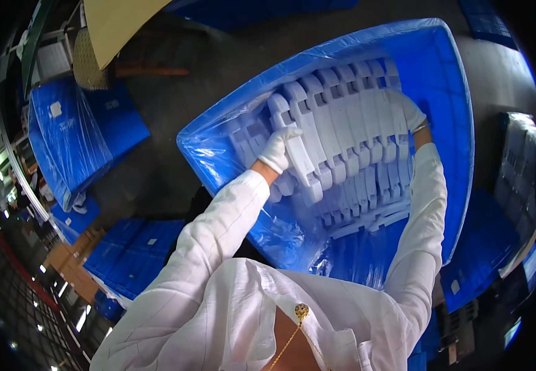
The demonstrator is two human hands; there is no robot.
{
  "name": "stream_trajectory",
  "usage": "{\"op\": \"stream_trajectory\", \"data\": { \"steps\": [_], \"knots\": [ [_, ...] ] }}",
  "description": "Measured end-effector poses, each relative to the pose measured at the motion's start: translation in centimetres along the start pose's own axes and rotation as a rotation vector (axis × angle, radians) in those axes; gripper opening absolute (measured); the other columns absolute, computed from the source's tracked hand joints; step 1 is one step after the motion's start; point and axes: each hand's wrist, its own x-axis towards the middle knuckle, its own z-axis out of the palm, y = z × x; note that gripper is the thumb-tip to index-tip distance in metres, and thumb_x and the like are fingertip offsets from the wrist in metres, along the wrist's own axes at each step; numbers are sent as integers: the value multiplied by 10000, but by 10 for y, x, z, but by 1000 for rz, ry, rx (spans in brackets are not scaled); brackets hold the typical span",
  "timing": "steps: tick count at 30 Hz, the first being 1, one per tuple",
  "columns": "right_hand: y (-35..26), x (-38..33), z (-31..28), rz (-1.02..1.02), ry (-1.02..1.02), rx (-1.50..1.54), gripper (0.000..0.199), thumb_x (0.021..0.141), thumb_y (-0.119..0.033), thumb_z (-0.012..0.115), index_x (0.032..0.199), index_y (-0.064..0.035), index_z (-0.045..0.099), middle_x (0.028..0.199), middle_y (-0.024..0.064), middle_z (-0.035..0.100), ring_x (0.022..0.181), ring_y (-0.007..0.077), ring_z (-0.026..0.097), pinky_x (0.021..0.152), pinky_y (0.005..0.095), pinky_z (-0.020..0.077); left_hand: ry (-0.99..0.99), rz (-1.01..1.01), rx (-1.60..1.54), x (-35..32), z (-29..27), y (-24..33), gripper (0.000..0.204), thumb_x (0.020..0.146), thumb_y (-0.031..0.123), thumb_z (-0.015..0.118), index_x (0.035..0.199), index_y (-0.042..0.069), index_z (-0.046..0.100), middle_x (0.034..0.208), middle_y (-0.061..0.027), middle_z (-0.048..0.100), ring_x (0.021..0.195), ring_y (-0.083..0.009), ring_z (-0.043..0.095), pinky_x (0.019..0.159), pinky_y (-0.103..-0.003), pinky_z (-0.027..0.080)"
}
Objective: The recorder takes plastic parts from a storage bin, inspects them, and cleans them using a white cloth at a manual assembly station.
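Observation:
A row of curved white plastic parts (336,117) stands packed side by side inside a large blue bin (453,80) lined with clear plastic film. My left hand (279,150), in a white glove, grips the part at the row's left end, its thumb over the near edge. At the right end, my gloved right hand (409,112) presses against the last parts with its fingers curled over them; the fingertips blend into the white plastic. Beneath this row lies another layer of similar white parts (354,191).
Film-covered blue bins (70,136) stand to the left, and more blue boxes (126,256) sit at the lower left beside brown cartons (73,263). On the right, a wrapped stack (518,167) rises near another blue bin (478,247). A yellowish sheet (119,25) hangs in at the top.

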Motion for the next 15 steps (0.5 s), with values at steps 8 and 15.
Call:
{"op": "stream_trajectory", "data": {
  "steps": [8,15],
  "knots": [
    [-1,12,33,-98,77,-209,369,1007,-239,446,1284,-22,553,1258,59,601,1140,155,551,1022,274,389,529,115,640,-43,10,-20,551,806,271,753,1241,-4,554,1232,-152,580,1129,-221,527,933,-322,431],
    [-29,-16,99,-121,437,-1475,527,944,-498,489,1206,-58,614,1226,150,618,1111,264,579,894,373,466,213,860,2220,-85,31,-34,895,704,382,791,1431,95,355,1486,-237,265,1380,-432,227,1122,-554,202]
  ]
}}
